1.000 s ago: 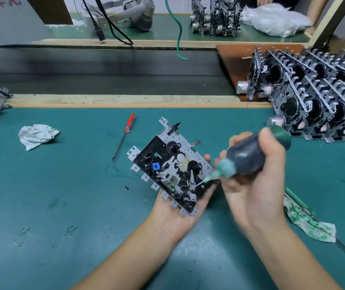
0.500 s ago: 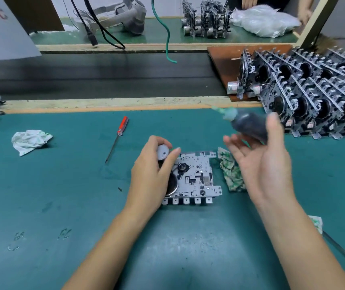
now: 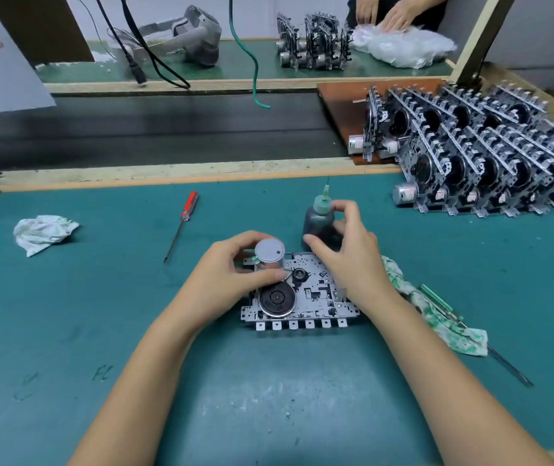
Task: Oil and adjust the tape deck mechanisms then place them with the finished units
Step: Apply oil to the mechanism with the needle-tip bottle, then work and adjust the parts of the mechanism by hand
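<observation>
From the head view we see the tape deck mechanism (image 3: 306,294), a flat stamped-metal plate with a row of square tabs along its near edge and a round black flywheel, lying on the teal matte table (image 3: 67,331) in front of us. Our left hand (image 3: 232,280) curls its fingers and thumb around the smooth silver cylindrical motor (image 3: 270,255) standing up from the mechanism's left corner. Our right hand (image 3: 346,260) grips the dark, soft-looking oil bottle (image 3: 319,223), which stands upright just behind the mechanism, its pale green conical nozzle ending in a thin needle pointing up. Right of the mechanism lies a crumpled white-and-green rag (image 3: 437,324), touching a thin green-handled tool (image 3: 437,299). Left of the mechanism, well apart, a slim red-handled screwdriver (image 3: 181,223) lies on the table, and farther left a crumpled white cloth (image 3: 43,232). Beyond the mechanism to the right, the finished units (image 3: 477,156) stand on edge in tight leaning rows, grey metal with black wheels and silver motors.
</observation>
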`<state>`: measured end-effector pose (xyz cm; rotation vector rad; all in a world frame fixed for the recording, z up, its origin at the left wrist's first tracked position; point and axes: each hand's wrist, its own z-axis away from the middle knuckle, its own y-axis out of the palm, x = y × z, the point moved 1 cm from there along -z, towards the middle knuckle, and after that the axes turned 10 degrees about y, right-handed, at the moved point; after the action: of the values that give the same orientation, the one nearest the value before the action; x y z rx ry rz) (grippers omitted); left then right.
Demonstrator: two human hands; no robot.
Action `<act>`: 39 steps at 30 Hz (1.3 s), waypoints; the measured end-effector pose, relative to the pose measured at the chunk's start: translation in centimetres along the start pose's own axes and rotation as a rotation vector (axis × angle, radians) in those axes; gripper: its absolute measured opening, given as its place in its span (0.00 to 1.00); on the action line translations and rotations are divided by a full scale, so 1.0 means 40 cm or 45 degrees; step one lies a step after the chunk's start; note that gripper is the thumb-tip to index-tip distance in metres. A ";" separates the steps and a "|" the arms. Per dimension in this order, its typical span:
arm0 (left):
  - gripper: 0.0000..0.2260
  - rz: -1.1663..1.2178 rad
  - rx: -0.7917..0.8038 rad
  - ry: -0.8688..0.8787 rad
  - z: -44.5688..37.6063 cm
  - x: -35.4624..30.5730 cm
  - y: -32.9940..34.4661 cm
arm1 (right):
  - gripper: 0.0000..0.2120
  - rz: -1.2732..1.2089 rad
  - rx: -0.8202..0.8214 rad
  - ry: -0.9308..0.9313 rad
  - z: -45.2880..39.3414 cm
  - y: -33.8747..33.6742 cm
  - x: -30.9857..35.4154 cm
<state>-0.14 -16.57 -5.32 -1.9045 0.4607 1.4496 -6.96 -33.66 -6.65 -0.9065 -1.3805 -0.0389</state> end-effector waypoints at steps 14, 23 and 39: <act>0.17 0.132 -0.086 0.130 0.008 0.027 0.018 | 0.50 0.920 0.694 -0.318 0.087 -0.115 0.098; 0.12 0.180 -0.079 0.190 0.001 0.050 0.001 | 0.55 1.257 0.654 -0.446 0.074 -0.063 0.101; 0.34 1.293 0.421 -0.191 0.030 0.027 -0.005 | 0.28 -1.062 1.394 0.215 0.137 0.008 0.108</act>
<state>-0.52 -15.45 -6.44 -1.2884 1.6343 1.9209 -10.22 -28.28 -3.62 0.5853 -1.2679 0.0106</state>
